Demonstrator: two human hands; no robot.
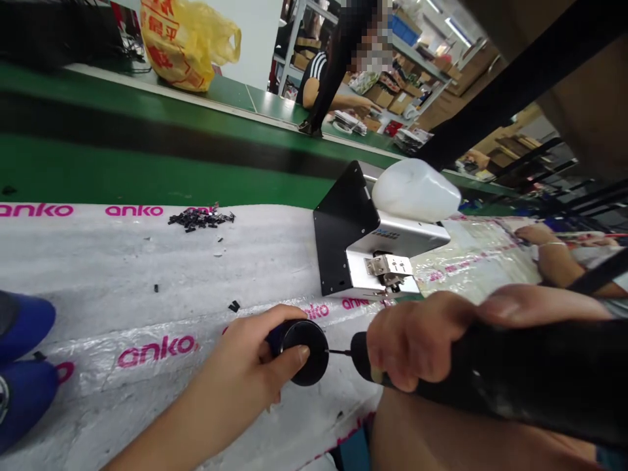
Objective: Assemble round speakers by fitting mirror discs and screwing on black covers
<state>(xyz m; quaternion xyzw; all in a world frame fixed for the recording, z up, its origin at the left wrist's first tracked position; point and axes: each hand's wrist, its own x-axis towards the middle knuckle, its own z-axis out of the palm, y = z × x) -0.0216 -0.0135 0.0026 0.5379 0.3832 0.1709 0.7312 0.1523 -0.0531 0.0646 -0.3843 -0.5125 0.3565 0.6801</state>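
My left hand (248, 363) is closed round a small round black part (303, 350) with a dark blue body, holding it on its side near the table's front edge. My right hand (417, 340) grips a black electric screwdriver (515, 379). Its thin bit (339, 352) points left and meets the face of the black part. Just behind both hands stands a black and silver screw feeder machine (363, 248) with a metal outlet on its front.
White foam sheeting printed "anko" (157, 350) covers the table. A pile of small black pieces (201, 218) lies at the back. Blue objects (24, 353) sit far left. Behind runs a green conveyor (147, 144) with a yellow bag (184, 39). Other people work beyond and at right (554, 252).
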